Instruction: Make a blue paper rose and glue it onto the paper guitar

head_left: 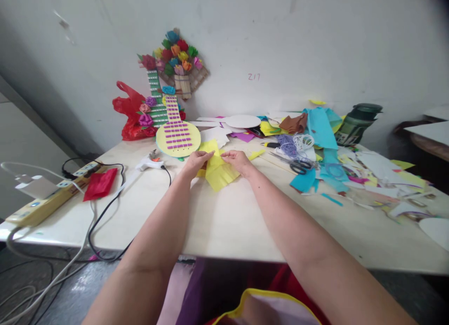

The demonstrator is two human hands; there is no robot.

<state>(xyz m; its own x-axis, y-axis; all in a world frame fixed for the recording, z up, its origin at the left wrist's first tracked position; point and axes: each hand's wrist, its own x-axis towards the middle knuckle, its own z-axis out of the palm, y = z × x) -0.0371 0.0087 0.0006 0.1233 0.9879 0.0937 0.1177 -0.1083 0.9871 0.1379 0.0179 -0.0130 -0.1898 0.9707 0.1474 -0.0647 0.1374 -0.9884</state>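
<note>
Between my two hands, over the middle of the table, is a piece of thin yellow crepe paper (221,176) with pointed corners. My left hand (199,163) pinches its upper left part between thumb and fingers. On the other side, my right hand (238,161) is closed on the paper's right edge. Behind my left hand stands a yellow paper guitar (171,140) with purple strips. To the left of it a white glue gun (150,163) rests on its stand.
At left are a power strip (52,198), cables and red paper (100,184). Scissors (293,163), purple yarn (287,145), blue paper (321,128) and scraps cover the right side. A dark green bottle (358,124) stands behind them. Paper flowers (177,51) lean against the wall.
</note>
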